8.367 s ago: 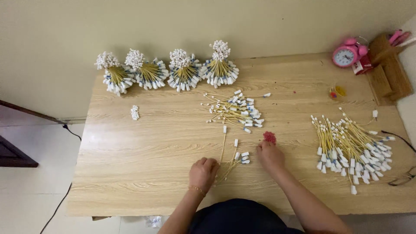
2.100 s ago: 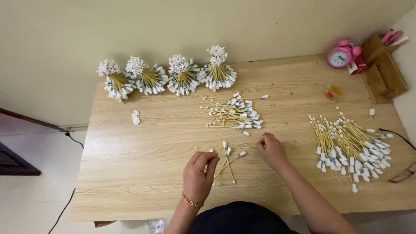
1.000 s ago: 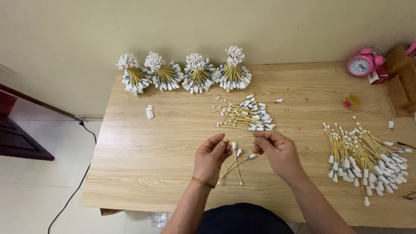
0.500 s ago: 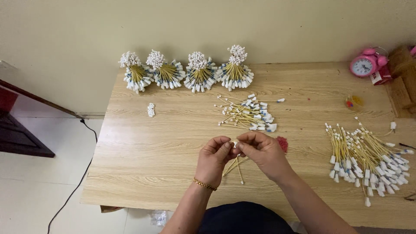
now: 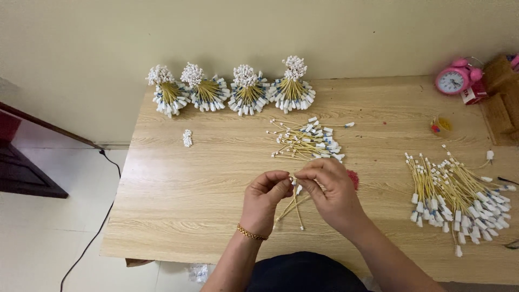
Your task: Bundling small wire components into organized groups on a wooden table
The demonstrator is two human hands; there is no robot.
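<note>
I see left hand [image 5: 266,196] and right hand [image 5: 331,190] together at worktop [image 5: 189,189] centre, both pinched narrow on a small bunch of yellow wires [image 5: 292,203], ends fanning toward 6 o'clock. Loose wire pile [image 5: 308,141] at 12 o'clock, bigger pile [image 5: 459,194] at 3 o'clock. Four tied bundles [image 5: 246,91] along the far edge; pink clock [image 5: 453,79] at 2 o'clock.

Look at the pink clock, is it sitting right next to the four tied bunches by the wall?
No, the pink clock stands at the table's far right corner, well apart from the four tied bunches lined up at the far left.
</note>
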